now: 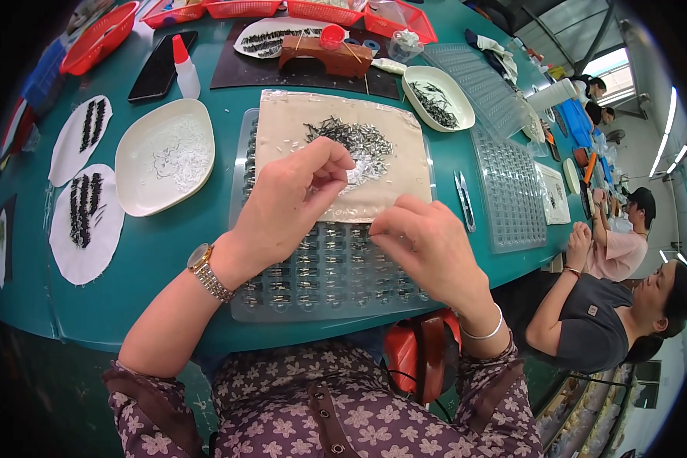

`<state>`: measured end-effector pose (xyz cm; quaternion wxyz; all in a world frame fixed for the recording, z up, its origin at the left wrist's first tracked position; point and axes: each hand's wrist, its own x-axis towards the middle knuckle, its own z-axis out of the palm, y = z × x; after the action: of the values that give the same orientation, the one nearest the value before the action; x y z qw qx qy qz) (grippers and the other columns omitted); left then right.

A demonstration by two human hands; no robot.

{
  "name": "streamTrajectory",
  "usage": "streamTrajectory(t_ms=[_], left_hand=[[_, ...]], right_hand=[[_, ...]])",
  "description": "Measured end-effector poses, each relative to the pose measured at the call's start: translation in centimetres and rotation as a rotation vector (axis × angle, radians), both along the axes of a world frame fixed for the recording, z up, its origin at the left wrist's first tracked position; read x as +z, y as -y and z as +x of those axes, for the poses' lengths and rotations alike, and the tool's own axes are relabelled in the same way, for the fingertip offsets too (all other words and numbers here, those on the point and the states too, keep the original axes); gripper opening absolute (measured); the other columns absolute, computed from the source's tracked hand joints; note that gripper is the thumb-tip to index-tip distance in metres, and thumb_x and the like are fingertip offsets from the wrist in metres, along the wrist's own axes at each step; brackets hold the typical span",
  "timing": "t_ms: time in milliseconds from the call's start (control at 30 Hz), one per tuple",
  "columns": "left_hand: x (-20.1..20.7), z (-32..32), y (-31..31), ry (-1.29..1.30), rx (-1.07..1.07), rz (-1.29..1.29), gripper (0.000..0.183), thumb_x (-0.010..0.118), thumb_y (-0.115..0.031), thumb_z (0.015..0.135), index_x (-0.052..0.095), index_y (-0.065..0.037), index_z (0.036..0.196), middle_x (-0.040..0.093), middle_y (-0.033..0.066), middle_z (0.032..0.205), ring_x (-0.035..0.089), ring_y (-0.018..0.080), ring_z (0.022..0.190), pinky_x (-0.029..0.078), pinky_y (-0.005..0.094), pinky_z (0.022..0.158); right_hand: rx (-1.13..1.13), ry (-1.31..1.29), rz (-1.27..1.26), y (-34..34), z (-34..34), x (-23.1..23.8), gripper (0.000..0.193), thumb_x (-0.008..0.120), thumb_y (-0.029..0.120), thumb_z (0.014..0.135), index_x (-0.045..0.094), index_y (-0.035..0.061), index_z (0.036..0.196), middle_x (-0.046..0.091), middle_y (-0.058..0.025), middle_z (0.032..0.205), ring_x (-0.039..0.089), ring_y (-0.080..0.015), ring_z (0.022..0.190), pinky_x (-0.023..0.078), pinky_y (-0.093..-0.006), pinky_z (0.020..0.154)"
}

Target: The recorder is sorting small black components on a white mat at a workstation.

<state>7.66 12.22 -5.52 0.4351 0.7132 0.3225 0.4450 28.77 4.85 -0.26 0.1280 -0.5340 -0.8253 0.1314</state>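
My left hand (294,195) hovers over a beige cloth-covered board (278,114), thumb and fingers pinched together; anything between them is too small to make out. Just beyond its fingertips lies a pile of small dark and silver metal pieces (351,137), with small white bits (370,166) at its near side. My right hand (435,248) is at the board's near right edge, its fingers also pinched, with their contents hidden. Under the board sits a clear plastic tray (336,305) whose rows of pockets hold small metal-and-black parts.
On the left stand a cream dish (132,160) with white bits and white fabric pieces (103,252) bearing black rows. A second dish (467,114) holds dark pieces. Tweezers (465,202), a red-capped bottle (187,72) and another pocketed tray (504,206) lie around. A co-worker (595,328) sits at right.
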Motion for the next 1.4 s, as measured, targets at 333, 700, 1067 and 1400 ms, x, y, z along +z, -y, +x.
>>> streamTrajectory(t_ms=[333,700,1067,1400], left_hand=[[0.2,0.7,0.0,0.019,0.015,-0.005,0.021,0.064,0.009,0.089,0.062,-0.003,0.106,0.067,0.0041,0.089,0.059,0.0116,0.077,0.051,0.0254,0.071],[0.4,0.6,-0.1,0.001,0.004,-0.027,0.022,0.066,0.009,0.090,0.063,-0.004,0.108,0.068,0.0030,0.093,0.060,0.0103,0.081,0.050,0.0231,0.074],[1.3,0.7,-0.1,-0.057,0.008,-0.038,0.024,0.066,0.010,0.089,0.064,-0.003,0.109,0.069,0.0032,0.095,0.062,0.0109,0.085,0.051,0.0225,0.079],[1.5,0.8,-0.4,-0.036,0.016,-0.013,0.025,0.067,0.010,0.088,0.064,-0.003,0.108,0.069,0.0029,0.095,0.063,0.0116,0.085,0.051,0.0232,0.080]], right_hand=[[0.043,-0.072,0.034,-0.2,0.8,-0.4,0.008,0.073,0.010,0.086,0.070,0.0102,0.093,0.060,-0.0007,0.087,0.055,-0.0200,0.073,0.042,-0.0298,0.079],[0.110,0.123,0.147,1.6,0.1,-0.8,0.011,0.073,0.010,0.087,0.073,0.0099,0.098,0.060,0.0001,0.086,0.054,-0.0181,0.071,0.041,-0.0294,0.079],[-0.106,-0.247,0.061,-3.2,2.9,0.1,0.012,0.071,0.005,0.088,0.071,0.0047,0.100,0.063,-0.0030,0.091,0.056,-0.0185,0.074,0.045,-0.0306,0.072],[-0.103,-0.172,0.147,-5.8,2.3,-0.4,0.009,0.070,-0.001,0.089,0.066,0.0007,0.096,0.064,-0.0051,0.093,0.059,-0.0166,0.076,0.050,-0.0280,0.073]])
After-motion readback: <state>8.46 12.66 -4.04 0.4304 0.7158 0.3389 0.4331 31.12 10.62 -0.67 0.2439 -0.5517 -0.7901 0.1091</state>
